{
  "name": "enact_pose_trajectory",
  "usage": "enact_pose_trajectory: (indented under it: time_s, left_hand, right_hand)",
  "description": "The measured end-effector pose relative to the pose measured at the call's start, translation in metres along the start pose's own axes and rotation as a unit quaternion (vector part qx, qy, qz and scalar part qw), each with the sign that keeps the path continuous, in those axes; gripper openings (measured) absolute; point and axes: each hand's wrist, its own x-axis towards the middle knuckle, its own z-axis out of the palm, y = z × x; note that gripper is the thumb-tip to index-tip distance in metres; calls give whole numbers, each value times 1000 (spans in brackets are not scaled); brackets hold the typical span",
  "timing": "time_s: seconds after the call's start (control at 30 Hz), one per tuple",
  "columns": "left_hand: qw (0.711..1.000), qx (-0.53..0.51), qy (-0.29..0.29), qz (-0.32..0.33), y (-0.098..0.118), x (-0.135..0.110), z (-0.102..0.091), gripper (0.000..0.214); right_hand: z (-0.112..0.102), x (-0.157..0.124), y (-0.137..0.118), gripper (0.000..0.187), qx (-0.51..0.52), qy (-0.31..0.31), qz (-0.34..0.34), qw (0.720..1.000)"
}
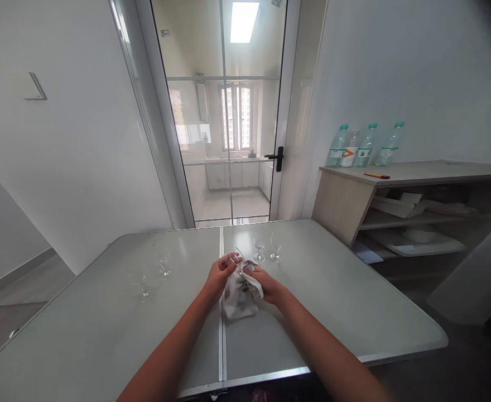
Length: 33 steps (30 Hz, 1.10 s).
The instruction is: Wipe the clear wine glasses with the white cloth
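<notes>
Over the grey table (103, 329) I had my left hand (220, 272) curled round a glass (234, 254), my right hand (263, 278) gripping a white cloth (241, 306) beside it; stemmed glasses (145, 295) stood left, goblets (259, 257) far right (the bottles' (336, 153) contents I couldn't tell).

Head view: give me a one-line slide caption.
Left hand holds a clear glass, right hand a white cloth, over a table bearing four other glasses.

Glass (235, 252): clear, colourless, held tilted in left hand (219, 274); lower part obscured. Cloth (240, 307): white with dark grey patches, crumpled, bunched in right hand (267, 283) just beside glass, loose end hanging down.
</notes>
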Motion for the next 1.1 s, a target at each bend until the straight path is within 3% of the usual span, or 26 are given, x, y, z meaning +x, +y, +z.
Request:
enact_pose_trajectory:
  time_s: [0.13, 0.27, 0.4, 0.53, 0.63, 0.77, 0.83, 0.93, 1.0, 1.1]
  left_hand:
    - [997, 70, -5, 42, 2, -3, 4, 64]
    - [994, 72, 33, 79, 6, -4, 4, 66]
    - [995, 16, 51, 86, 7, -5, 2, 69]
    - [995, -19, 31, 94, 9, -7, 5, 73]
    - [990, 25, 56, 125, 13, -10, 9, 68]
    - [979, 92, 103, 150, 14, -12, 9, 65]
    - [984, 63, 91, 139, 13, -10, 7, 64]
    - [991, 7, 47, 125, 12, -8, 4, 67]
    - [992, 7, 25, 121, 16, -8, 5, 70]
    - [990, 62, 31, 123, 25, -11, 9, 67]
  right_hand:
    - [4, 3, 3, 52, -54, 14, -67, 996]
    - [5, 12, 7, 38, -162, 16, -171, 972]
    - [2, 13, 9, 43, -120, 41, -117, 985]
    - [-2, 7, 5, 45, -35, -6, -34, 999]
    - [-1, 4, 0, 42, -103, 16, -83, 991]
    - [7, 4, -3, 27, -279, 52, -198, 938]
    - [11, 4, -1, 29, -255, 61, -195, 945]
    - [10, 4, 3, 40, -119, 41, -118, 985]
    - [7, 5, 4, 45, -73, 42, -83, 993]
    - [1, 10, 2, 50, -95, 142, -121, 978]
